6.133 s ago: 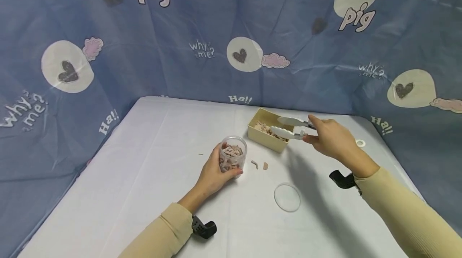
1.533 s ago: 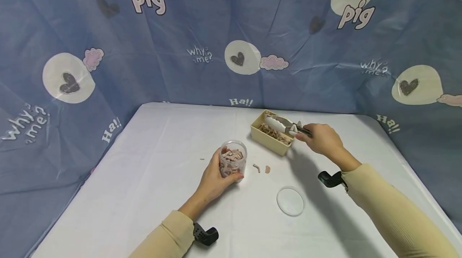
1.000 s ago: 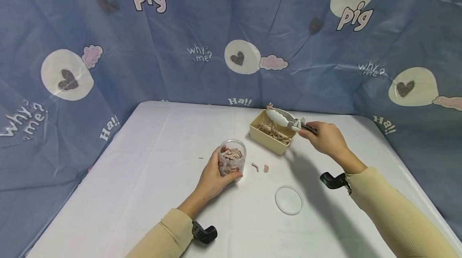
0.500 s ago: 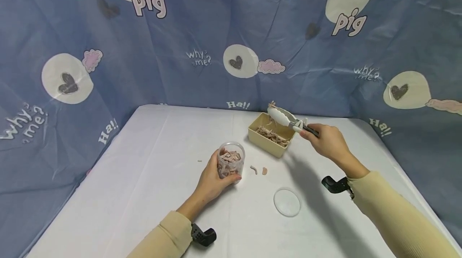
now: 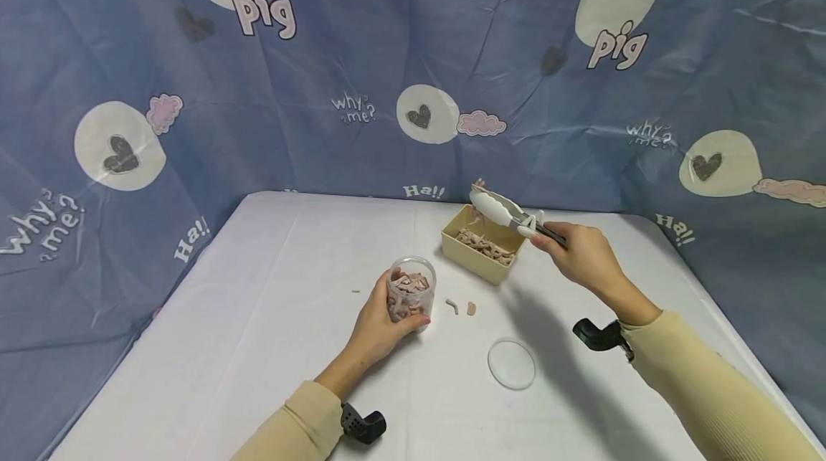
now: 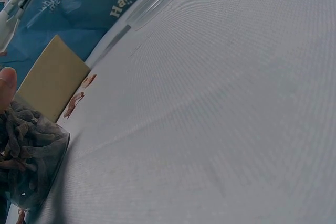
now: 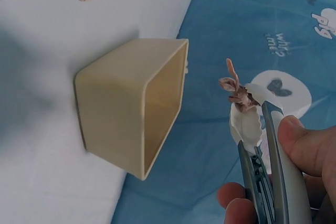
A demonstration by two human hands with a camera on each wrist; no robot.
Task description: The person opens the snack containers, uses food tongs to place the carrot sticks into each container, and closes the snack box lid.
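Observation:
My left hand (image 5: 377, 325) grips a clear plastic jar (image 5: 419, 307), which is part filled with small brownish-pink dried strips. In the left wrist view only the thumb (image 6: 6, 85) shows beside the jar (image 6: 31, 153). With my right hand (image 5: 584, 257) I hold white-tipped tongs (image 5: 493, 208) over the far side of a beige rectangular box (image 5: 474, 260). Several dried strips (image 7: 239, 90) are pinched between the tong tips and stick out past them in the right wrist view. More strips (image 5: 484, 244) lie in the bottom of the box.
Two loose pieces lie on the white cloth between jar and box, a curved strip (image 5: 452, 305) and a flat bit (image 5: 472, 308). A round clear lid (image 5: 512, 364) rests nearer me. Blue printed fabric (image 5: 323, 138) hangs behind the table.
The tongs were spread over the box; they then closed and rose from it with strips between the tips. Lately they shift slightly left. The left hand and jar stay put.

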